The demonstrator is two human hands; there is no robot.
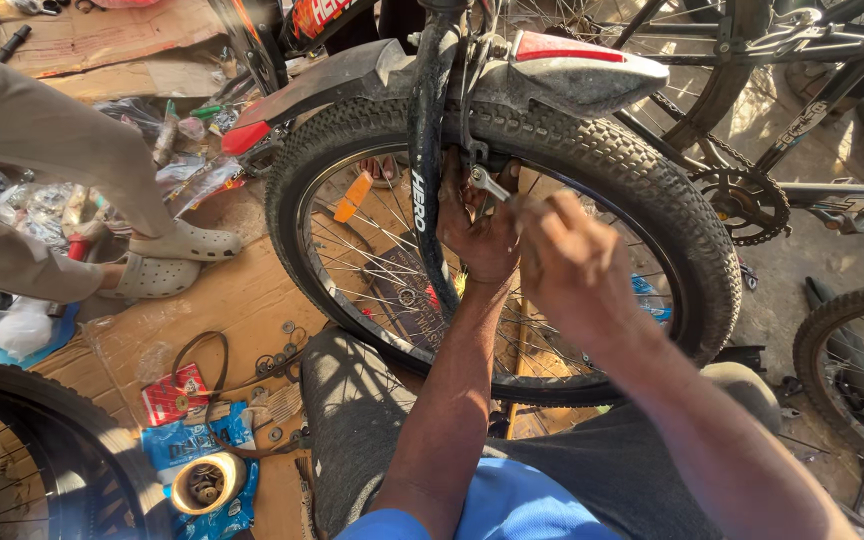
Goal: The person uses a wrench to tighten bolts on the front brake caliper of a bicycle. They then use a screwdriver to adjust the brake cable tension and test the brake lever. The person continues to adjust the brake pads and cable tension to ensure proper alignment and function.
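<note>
Both your hands work at the bicycle wheel [652, 230]'s rim brake [474, 160]: left hand [482, 235] curled behind the fork [422, 150], right hand [572, 265] closed on a spanner [492, 185], fork blocking the brake.

Warm, hard sunlight, deep shadows, sharp focus, wide-angle bending at edges.

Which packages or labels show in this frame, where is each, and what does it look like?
Red packet: flat, on the cardboard at lower left.
Blue packets: flat, just below the red one.
Fork lettering: white, on the black fork, beside the left hand.
Frame decal: red-orange with white lettering, top centre.
</note>
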